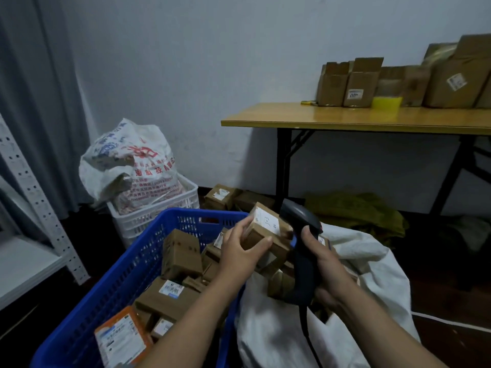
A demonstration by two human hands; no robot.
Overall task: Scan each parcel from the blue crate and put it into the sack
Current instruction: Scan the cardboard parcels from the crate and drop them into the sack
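Note:
My left hand [240, 252] grips a small cardboard parcel [268, 229] with a white label, lifted over the right rim of the blue crate [127, 277]. Just to its right, my right hand [322, 264] holds a dark handheld scanner [301, 229] by the grip, its head close to the parcel's label. Several cardboard parcels lie in the crate, among them an orange-and-white one [121, 338]. The white sack [372, 264] stands open to the right of the crate, under my right hand, with brown parcels showing inside.
A white crate [159, 211] holding a printed bag [130, 166] stands behind the blue crate. Boxes [225, 196] lie on the floor by the wall. A wooden folding table [358, 119] with cartons is at the right. Metal shelving [32, 187] stands at the left.

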